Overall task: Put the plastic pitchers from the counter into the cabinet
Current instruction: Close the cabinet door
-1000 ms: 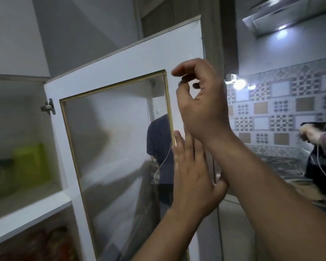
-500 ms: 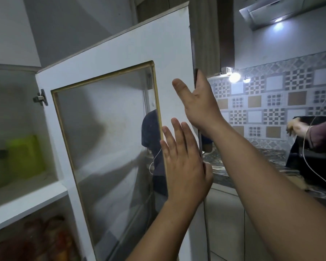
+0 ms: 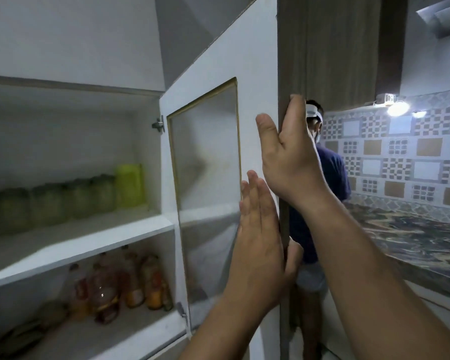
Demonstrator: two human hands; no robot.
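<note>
The white cabinet door (image 3: 255, 74) with a glass pane stands wide open, seen almost edge-on. My right hand (image 3: 289, 154) grips its free edge: the fingers wrap round behind it and the thumb lies on the inner face. Lower down, my left hand (image 3: 257, 237) presses flat on the inner face with straight fingers, its thumb hooked behind the edge. A yellow-green plastic pitcher (image 3: 129, 184) stands at the right end of the upper shelf (image 3: 76, 245). No pitcher shows on the counter (image 3: 413, 237).
A row of greenish jars (image 3: 50, 203) fills the upper shelf left of the pitcher. Several bottles (image 3: 120, 281) stand on the shelf below. Another person (image 3: 330, 178) stands just behind the door. A wood-grain cabinet (image 3: 330, 48) hangs above the marbled counter.
The door has swung further open and the view has turned left, showing the shelves. My right hand went from pinching near the door edge to gripping it; my left hand stays pressed on the door.
</note>
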